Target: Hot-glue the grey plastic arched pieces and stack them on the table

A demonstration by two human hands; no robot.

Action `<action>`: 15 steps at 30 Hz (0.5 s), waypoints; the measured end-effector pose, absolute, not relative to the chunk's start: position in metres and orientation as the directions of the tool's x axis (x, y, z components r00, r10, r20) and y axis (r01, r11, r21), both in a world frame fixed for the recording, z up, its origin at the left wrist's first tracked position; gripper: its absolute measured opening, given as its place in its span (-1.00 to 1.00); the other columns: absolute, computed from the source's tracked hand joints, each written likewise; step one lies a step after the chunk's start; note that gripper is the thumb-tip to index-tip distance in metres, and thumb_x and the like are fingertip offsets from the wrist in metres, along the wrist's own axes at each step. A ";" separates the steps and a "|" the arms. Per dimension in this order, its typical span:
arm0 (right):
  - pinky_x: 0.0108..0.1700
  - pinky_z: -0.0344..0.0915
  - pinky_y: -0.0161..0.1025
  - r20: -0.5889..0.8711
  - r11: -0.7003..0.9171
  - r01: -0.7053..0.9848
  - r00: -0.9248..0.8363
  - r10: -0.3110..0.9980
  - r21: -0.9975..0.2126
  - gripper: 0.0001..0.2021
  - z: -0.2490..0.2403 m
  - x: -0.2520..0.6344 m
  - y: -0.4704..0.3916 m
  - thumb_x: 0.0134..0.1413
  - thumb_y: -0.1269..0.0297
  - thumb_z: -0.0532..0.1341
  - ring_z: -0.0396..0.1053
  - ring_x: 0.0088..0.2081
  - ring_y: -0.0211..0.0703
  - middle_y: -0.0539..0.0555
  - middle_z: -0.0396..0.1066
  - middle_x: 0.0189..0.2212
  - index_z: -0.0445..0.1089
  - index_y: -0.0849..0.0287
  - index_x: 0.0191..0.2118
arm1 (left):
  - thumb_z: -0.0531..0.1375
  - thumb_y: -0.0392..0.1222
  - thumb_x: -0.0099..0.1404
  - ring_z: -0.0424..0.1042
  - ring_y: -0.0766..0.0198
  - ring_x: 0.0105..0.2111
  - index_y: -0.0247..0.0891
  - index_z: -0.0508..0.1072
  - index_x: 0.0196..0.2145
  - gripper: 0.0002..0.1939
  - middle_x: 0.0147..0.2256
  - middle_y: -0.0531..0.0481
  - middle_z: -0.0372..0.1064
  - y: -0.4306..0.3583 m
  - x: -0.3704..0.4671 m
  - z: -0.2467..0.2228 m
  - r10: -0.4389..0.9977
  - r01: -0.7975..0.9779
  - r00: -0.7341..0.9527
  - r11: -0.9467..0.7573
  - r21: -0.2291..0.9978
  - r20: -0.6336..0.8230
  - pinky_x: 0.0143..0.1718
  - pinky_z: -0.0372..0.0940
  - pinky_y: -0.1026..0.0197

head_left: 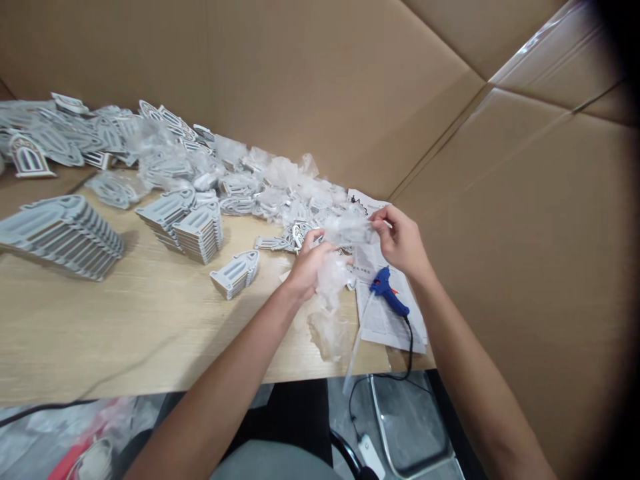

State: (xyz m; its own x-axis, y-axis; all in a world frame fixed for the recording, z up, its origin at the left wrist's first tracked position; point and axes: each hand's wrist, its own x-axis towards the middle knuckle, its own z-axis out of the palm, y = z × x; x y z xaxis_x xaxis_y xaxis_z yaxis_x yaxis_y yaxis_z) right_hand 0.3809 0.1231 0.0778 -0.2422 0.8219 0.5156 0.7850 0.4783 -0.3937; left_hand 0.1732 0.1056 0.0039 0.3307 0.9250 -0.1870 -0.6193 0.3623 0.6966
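Observation:
My right hand (399, 241) pinches the edge of a clear plastic bag (347, 230) over the right part of the table. At the bag's left side is my left hand (311, 265), its fingers curled around crumpled clear plastic (331, 277) that hangs below them. Part of that hand's grip is hidden by the plastic. Whether the pinched bag contains anything is too blurred to tell. Below my right hand, a blue glue gun (389, 292) lies on printed paper sheets (385, 331), a pale glue stick sticking out of its rear.
Stacks of grey window-shaped pieces (65, 233), (200, 230) stand at the left and centre, with a smaller stack (235, 273) nearer. A long heap of bagged pieces (170, 157) lies along the cardboard wall (300, 80). The black cord (411, 347) drops over the table's front edge.

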 end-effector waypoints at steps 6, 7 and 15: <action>-0.10 0.32 0.02 0.598 0.478 0.835 -0.241 0.765 -0.274 -0.60 0.087 0.371 0.123 0.56 -0.15 0.09 0.34 -0.24 0.08 0.15 0.42 -0.29 0.28 0.00 -0.28 | 0.37 -0.25 0.09 0.65 0.10 -0.41 -0.08 0.24 0.25 -0.22 -0.25 0.00 0.56 0.104 0.178 -0.001 0.883 -0.647 0.422 0.452 0.614 -0.205 -0.46 0.32 0.28; -0.11 0.32 0.02 0.600 0.475 0.838 -0.240 0.763 -0.268 -0.60 0.087 0.369 0.123 0.57 -0.14 0.09 0.34 -0.25 0.08 0.14 0.41 -0.30 0.27 0.00 -0.28 | 0.38 -0.25 0.10 0.66 0.11 -0.41 -0.08 0.24 0.27 -0.20 -0.25 0.00 0.56 0.104 0.179 -0.003 0.879 -0.650 0.430 0.459 0.606 -0.206 -0.46 0.32 0.28; -0.24 0.29 -0.05 0.645 0.442 0.838 -0.150 0.750 -0.320 -0.60 0.097 0.362 0.122 0.59 -0.18 0.10 0.37 -0.32 -0.01 0.09 0.44 -0.32 0.31 -0.01 -0.23 | 0.46 -0.26 0.11 0.69 0.09 -0.36 -0.18 0.31 0.27 -0.21 -0.25 0.00 0.58 0.100 0.176 -0.004 0.883 -0.654 0.420 0.454 0.605 -0.209 -0.36 0.44 0.21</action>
